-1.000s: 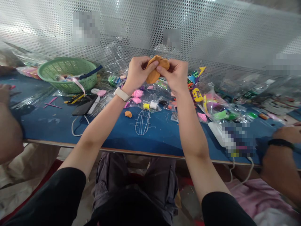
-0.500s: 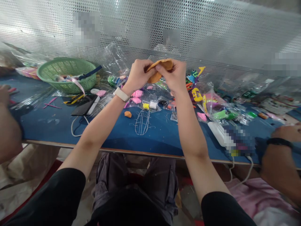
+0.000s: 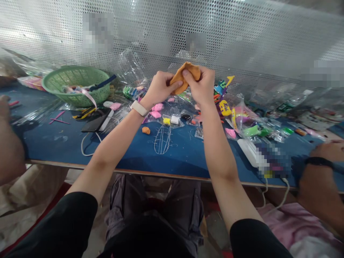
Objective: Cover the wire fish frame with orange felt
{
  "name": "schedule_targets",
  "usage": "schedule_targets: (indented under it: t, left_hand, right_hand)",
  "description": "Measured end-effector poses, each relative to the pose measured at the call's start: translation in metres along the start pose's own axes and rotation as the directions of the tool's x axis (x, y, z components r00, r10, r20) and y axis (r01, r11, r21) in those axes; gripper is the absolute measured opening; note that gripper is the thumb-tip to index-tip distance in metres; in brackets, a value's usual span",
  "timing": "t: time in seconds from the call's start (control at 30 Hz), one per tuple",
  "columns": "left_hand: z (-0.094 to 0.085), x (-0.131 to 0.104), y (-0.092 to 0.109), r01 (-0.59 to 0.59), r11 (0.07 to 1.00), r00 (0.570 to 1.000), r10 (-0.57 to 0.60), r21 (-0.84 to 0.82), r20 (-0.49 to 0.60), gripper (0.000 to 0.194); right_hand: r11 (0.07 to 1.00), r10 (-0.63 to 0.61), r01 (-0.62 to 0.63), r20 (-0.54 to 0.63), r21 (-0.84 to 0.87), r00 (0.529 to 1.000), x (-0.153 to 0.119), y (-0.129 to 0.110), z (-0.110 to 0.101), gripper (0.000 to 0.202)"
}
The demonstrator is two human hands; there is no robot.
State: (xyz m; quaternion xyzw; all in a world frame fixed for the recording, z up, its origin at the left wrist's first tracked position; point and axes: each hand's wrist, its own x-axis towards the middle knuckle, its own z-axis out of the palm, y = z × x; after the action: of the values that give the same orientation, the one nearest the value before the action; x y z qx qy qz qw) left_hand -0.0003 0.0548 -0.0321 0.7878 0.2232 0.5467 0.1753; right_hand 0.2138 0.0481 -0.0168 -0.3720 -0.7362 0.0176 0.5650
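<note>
A flattened piece of orange clay (image 3: 180, 79) is held up above the back of the blue table (image 3: 129, 147). My left hand (image 3: 160, 86) pinches its left edge, thumb in front. On its right side my right hand (image 3: 202, 83) grips it, with the thumb pressed on the face. Below on the table lies an oval wire frame (image 3: 162, 139), and a small orange clay lump (image 3: 146, 130) rests to its left. Yellow clay (image 3: 166, 121) and white clay (image 3: 175, 119) in clear wrapping sit just behind the frame.
A green basket (image 3: 77, 84) and a dark phone (image 3: 95, 122) stand at the left. Bagged clay pieces (image 3: 251, 131) and a white device with a cable (image 3: 248, 152) are on the right. Other people's arms rest at the left (image 3: 10, 143) and right (image 3: 319, 179) edges.
The orange clay has been turned and opened out, so more of its face shows. Both hands have shifted slightly, still holding it.
</note>
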Motion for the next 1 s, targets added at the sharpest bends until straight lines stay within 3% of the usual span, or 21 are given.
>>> schedule_targets:
  t: [0.33,0.5,0.73,1.0]
  left_hand:
    - [0.007,-0.003,0.007,0.05,0.996,0.998,-0.052,-0.07,-0.039,0.062]
    - [0.008,-0.004,0.008,0.062,0.996,0.996,-0.066,-0.061,-0.058,0.061]
    - [0.014,-0.011,0.017,0.129,0.974,0.991,-0.123,-0.188,0.042,0.06]
    - [0.021,-0.013,0.016,0.183,0.954,0.981,-0.16,-0.238,0.111,0.056]
  right_hand:
    - [0.996,0.029,-0.03,0.019,0.089,0.999,-0.004,-0.011,0.0,0.063]
    - [0.99,0.03,-0.03,-0.004,0.14,1.0,-0.005,-0.025,0.001,0.084]
    - [0.931,0.041,-0.072,0.091,0.358,0.995,-0.007,-0.035,0.012,0.089]
    - [0.92,0.122,-0.149,0.095,0.362,0.988,-0.005,-0.03,0.025,0.101]
